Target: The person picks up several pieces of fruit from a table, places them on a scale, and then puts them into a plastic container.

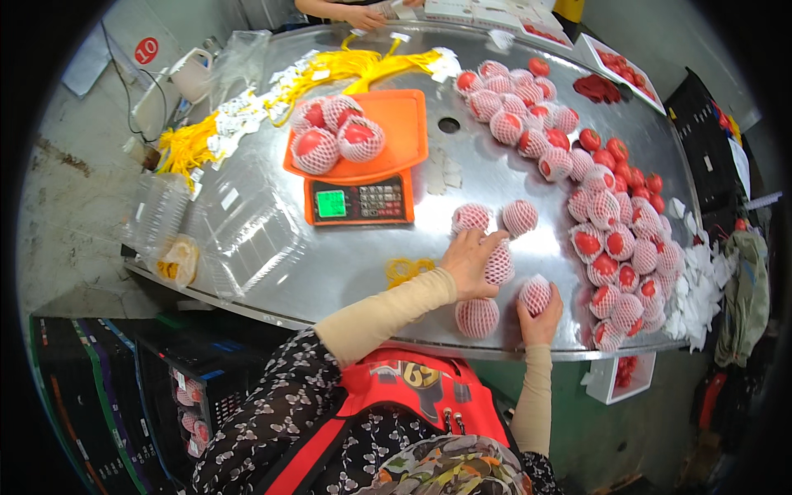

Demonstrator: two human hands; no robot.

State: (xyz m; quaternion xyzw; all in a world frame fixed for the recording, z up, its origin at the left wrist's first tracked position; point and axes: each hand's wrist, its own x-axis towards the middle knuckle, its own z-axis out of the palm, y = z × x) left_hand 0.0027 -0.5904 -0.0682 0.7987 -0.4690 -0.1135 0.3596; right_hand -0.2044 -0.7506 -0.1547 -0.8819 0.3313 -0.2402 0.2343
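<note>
My left hand (469,263) curls around a tomato in a pale foam net (499,265) above the steel table (346,266). Close to my body, my right hand (542,315) grips another foam-netted tomato (535,293). Three more netted ones lie around my hands: one at the front (477,318), one behind my left fingers (471,218) and one to the right of it (520,217). Several netted tomatoes (338,135) rest on the orange pan (402,117) of a digital scale (362,201) with a lit green display.
Netted tomatoes (619,241) and bare ones (619,164) pile along the right. White foam nets (696,297) heap at the table's right edge. Yellow tagged ties (365,68), clear plastic clamshells (244,229) and rubber bands (408,270) lie left and back. A co-worker's hand (365,17) shows at the far edge.
</note>
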